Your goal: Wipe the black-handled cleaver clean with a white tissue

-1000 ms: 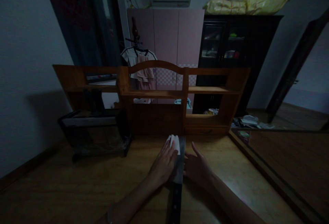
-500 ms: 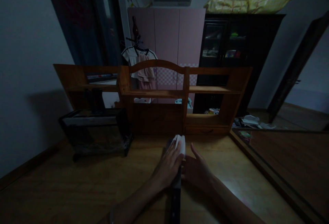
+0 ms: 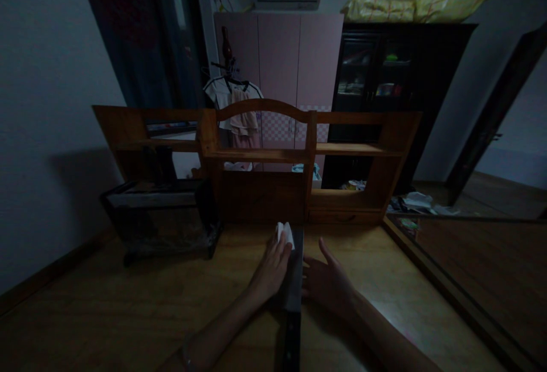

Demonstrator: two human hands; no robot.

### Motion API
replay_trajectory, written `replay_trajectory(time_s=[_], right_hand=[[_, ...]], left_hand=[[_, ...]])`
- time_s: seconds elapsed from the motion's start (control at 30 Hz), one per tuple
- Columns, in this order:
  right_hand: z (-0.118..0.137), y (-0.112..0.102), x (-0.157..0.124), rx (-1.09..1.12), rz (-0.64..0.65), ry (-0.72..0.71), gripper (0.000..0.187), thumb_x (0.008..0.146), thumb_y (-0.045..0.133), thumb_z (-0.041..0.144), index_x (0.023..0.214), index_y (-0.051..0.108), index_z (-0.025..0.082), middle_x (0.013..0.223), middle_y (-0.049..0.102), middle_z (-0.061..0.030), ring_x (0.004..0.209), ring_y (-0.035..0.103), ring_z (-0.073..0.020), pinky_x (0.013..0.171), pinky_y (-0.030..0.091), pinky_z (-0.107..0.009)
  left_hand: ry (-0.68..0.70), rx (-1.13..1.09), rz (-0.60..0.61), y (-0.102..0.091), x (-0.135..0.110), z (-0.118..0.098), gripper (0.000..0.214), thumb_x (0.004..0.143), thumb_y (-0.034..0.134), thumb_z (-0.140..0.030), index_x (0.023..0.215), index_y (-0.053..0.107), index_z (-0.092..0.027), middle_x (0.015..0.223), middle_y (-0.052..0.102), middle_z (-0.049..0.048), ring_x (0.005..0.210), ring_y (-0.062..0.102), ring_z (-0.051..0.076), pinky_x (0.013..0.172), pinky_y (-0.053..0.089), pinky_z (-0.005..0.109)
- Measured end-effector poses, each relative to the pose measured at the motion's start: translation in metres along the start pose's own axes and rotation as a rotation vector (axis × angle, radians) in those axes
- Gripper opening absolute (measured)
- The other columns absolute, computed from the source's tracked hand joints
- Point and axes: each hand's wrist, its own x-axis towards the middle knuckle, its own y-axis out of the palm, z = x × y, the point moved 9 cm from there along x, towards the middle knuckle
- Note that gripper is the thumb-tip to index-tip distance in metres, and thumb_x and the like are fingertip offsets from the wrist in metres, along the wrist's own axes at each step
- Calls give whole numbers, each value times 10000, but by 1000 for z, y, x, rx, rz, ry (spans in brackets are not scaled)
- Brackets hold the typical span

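A large knife lies on the wooden desk [image 3: 128, 315], its broad grey blade [image 3: 296, 281] pointing away from me and its dark handle [image 3: 291, 340] toward me. My left hand [image 3: 271, 269] lies flat on the blade's left side and presses a small white cloth [image 3: 284, 233] under its fingertips near the blade's far end. My right hand [image 3: 327, 281] rests beside the blade's right edge, fingers spread, holding nothing. The room is dim.
A wooden shelf unit [image 3: 256, 155] stands across the back of the desk. A black wire rack [image 3: 158, 218] sits at its left. Beyond are a pink wardrobe [image 3: 277, 70] and a dark glass cabinet [image 3: 384, 76]. The desk's right edge [image 3: 427, 269] runs diagonally.
My left hand slid the white cloth to the right across the blade, then back left and farther away toward the blade's tip. My right hand hardly moved.
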Motion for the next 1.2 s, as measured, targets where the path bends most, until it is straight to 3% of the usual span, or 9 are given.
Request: replay_trajectory(time_s=[0.13,0.2,0.3,0.37,0.5,0.67,0.93,1.07,1.2], right_hand=[[0,2,0,-2,18,2,613,915,330,694,1009,605,155,887,708,-97,781,686,-226,830,478,-399],[1,3,0,0,24,1,605,914,341,692,1025,607,160,869,707,-83,750,682,-215,827,476,-389],[0,4,0,-8,27,-9,631,908,342,700,1051,612,148,883,698,-90,774,677,-221,831,468,-377],[-2,4,0,-16,26,-9,649,911,338,696,1046,619,127,892,692,-102,799,672,-229,826,464,-368],[-12,3,1,-16,49,15,616,914,357,681,1109,602,151,886,688,-75,779,666,-212,791,458,-345],[-22,6,4,-52,107,47,646,904,335,702,1196,571,176,937,701,-80,814,674,-233,878,432,-407],[-3,8,1,-61,54,-24,664,923,285,683,1230,568,167,1050,700,-114,938,667,-256,917,429,-425],[9,5,0,-62,2,-85,633,929,313,663,1230,574,170,1024,709,-107,923,673,-250,894,450,-413],[9,-9,5,-69,-91,-84,627,903,393,672,1157,619,145,909,720,-99,830,683,-242,858,474,-402]], left_hand=[[-100,-89,-23,-16,4,-3,542,1031,172,-434,1545,130,-270,1586,208,59,1460,139,184,1190,228,473],[-160,-145,-55,-31,8,-17,553,1029,176,-442,1549,106,-269,1594,180,31,1466,106,177,1193,233,455],[-47,-161,32,-39,14,-55,533,1028,208,-443,1541,144,-312,1593,169,-20,1473,94,173,1213,171,442],[1,-151,67,-40,15,-70,528,1027,218,-447,1537,160,-324,1591,175,-31,1474,119,174,1216,158,438],[-77,-148,44,-40,14,-60,543,1020,224,-472,1536,180,-310,1590,189,-19,1472,156,192,1209,171,451],[-202,-174,-31,-45,12,-36,541,1017,192,-484,1518,270,-295,1583,221,-25,1473,151,176,1211,152,402],[-306,-300,-113,-37,9,-4,580,1003,231,-505,1515,288,-238,1572,270,46,1461,210,198,1198,153,407],[-258,-303,-111,-38,12,-10,569,995,284,-501,1501,322,-243,1569,273,45,1466,185,200,1207,73,408],[-137,-287,-1,-38,14,-44,528,1014,269,-447,1514,283,-277,1588,202,5,1476,124,185,1211,30,419]])
